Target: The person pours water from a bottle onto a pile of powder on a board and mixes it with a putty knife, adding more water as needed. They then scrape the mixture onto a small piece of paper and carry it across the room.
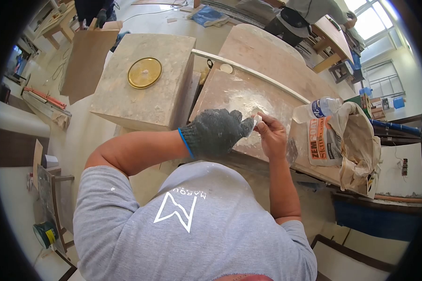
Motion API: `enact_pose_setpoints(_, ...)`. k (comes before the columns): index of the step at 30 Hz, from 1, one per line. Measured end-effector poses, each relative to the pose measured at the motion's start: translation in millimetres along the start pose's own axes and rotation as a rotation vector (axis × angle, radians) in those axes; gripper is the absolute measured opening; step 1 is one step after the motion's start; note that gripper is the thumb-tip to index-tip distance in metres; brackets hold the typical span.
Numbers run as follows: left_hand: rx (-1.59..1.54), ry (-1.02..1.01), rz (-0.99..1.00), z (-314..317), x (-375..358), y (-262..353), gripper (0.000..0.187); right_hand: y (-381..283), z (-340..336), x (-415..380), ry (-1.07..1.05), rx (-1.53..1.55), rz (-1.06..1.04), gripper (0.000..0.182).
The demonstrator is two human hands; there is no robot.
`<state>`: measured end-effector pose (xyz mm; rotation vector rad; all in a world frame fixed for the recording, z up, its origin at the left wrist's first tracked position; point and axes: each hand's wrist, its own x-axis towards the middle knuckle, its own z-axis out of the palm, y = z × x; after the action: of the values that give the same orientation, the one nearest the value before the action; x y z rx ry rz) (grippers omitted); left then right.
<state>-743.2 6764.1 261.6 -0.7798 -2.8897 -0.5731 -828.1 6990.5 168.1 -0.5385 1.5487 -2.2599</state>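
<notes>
Head view: a small white piece, held up over the bench, toward its near edge. Too small to tell what kind of thing. Right grip bare and narrow, with thumb and finger pinched on the white piece. Left grip in a dark glove with a blue rim, fingers curled, thumb right by the same piece; hard to tell whether closed on it too. Around and past both, a messy patch of white powder across the middle of the bench. Along the far edge, a long pale strip. Close to the far left corner, a small round pale lid. Near the right edge, a clear bottle, a white pack with orange letters, and a crumpled sack. Off the left edge, a big pale box with a round gold lid on top. Past the far edge, a wide brown board. Farther off, beyond the box, a person with a brown sheet; beyond the board, one more person.
</notes>
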Motion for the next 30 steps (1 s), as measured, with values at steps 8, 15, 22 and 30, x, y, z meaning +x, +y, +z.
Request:
enact_pose_setpoints(8,-0.332,0.040,-0.015,14.8,16.9,-26.5,0.039,12.2,6.4,-0.3,0.105,-0.031,-0.123,0.027)
enact_pose_setpoints(15,-0.664,-0.188,-0.344,-4.7,22.7,-37.5,0.029,17.6,2.3,0.7,0.094,-0.175,-0.183,0.025)
enact_pose_setpoints(22,-0.389,-0.079,-0.088,-18.2,26.7,-22.0,0.026,-6.0,-0.9,10.9,0.008,0.130,0.030,0.031)
enact_pose_setpoints(30,-0.411,-0.053,-0.034,-13.9,26.0,-25.0,0.025,-18.7,-6.8,4.4,-0.119,0.161,0.124,0.039)
